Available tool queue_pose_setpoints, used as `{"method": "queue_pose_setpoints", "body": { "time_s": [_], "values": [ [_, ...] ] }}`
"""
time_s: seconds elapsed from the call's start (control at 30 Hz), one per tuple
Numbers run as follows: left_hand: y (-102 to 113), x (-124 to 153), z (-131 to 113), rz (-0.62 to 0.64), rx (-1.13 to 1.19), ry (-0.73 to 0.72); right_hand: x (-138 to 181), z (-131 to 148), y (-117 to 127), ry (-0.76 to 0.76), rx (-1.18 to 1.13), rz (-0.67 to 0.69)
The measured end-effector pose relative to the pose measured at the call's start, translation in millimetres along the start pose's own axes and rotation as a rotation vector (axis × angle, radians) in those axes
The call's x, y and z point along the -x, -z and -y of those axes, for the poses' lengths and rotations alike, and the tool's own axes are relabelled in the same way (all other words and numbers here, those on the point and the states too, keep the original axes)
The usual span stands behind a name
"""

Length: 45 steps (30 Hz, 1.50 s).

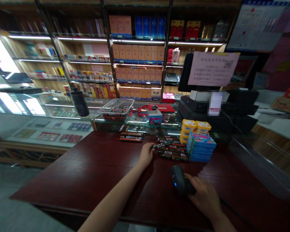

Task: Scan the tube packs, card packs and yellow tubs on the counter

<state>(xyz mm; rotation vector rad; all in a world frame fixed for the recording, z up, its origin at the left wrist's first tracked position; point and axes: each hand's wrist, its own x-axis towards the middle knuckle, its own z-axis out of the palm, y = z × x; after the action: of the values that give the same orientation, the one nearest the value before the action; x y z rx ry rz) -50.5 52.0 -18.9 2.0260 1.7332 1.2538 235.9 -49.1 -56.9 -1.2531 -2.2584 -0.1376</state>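
Observation:
My right hand [204, 195] is wrapped round the handle of a black barcode scanner [178, 179], which has a small blue light glowing. The scanner's head points left and away, just above the dark red table [106, 167]. Farther forward, my left hand [146, 155] grips one end of a slim dark packet [162, 145] with a pale label. That packet is over a pile of similar slim packets [173, 157] in dark green and red. Right of the pile stand a stack of flat blue boxes [201, 149] and several yellow tubs [188, 125].
More slim packets [131, 137] lie to the left, below a clear plastic tray [117, 108] on the glass counter. A black bottle [79, 103] stands there too. A clear bin [263, 164] sits at the right. Behind are a monitor [186, 74] and lit shelves.

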Motion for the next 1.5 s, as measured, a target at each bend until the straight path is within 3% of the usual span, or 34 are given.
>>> {"method": "queue_pose_setpoints", "body": {
  "time_s": [0.17, 0.3, 0.47, 0.6, 0.73, 0.87, 1.0, 1.13, 1.33, 1.5],
  "values": [
    [-37.0, -38.2, -18.7, 0.092, -0.074, -0.052, -0.4, -0.5, -1.1, -0.013, -0.008, -0.010],
    [-60.7, -53.6, -28.8, 0.132, -0.119, -0.084, -0.8, 0.1, -0.8, -0.028, -0.022, -0.015],
    [-72.6, -58.4, -28.6, 0.105, -0.086, 0.019, -2.1, 1.5, 3.2, -0.025, -0.032, 0.001],
    [-70.1, -56.1, -22.8, 0.069, -0.008, 0.028, -2.0, 2.4, 6.1, -0.032, -0.032, 0.029],
    [-50.8, -51.3, -11.1, 0.029, -0.034, -0.011, 0.5, 1.6, 5.0, -0.015, -0.040, 0.007],
    [-10.2, -46.0, 11.9, -0.045, -0.221, 0.025, 2.6, -1.9, 3.9, 0.000, -0.007, -0.019],
    [37.5, -39.7, 39.7, -0.153, -0.522, 0.216, 2.4, -5.6, 3.5, 0.064, 0.010, -0.023],
    [72.6, -32.3, 61.9, -0.129, -0.709, 0.412, 2.0, -2.6, 3.6, 0.014, 0.015, -0.040],
    [95.7, -21.4, 77.2, -0.048, -0.809, 0.377, 1.8, -0.5, 4.8, -0.009, 0.053, -0.017],
    [104.5, -13.1, 78.5, 0.032, -0.806, 0.305, 0.1, -7.0, 5.0, 0.060, 0.080, -0.001]
  ]
}}
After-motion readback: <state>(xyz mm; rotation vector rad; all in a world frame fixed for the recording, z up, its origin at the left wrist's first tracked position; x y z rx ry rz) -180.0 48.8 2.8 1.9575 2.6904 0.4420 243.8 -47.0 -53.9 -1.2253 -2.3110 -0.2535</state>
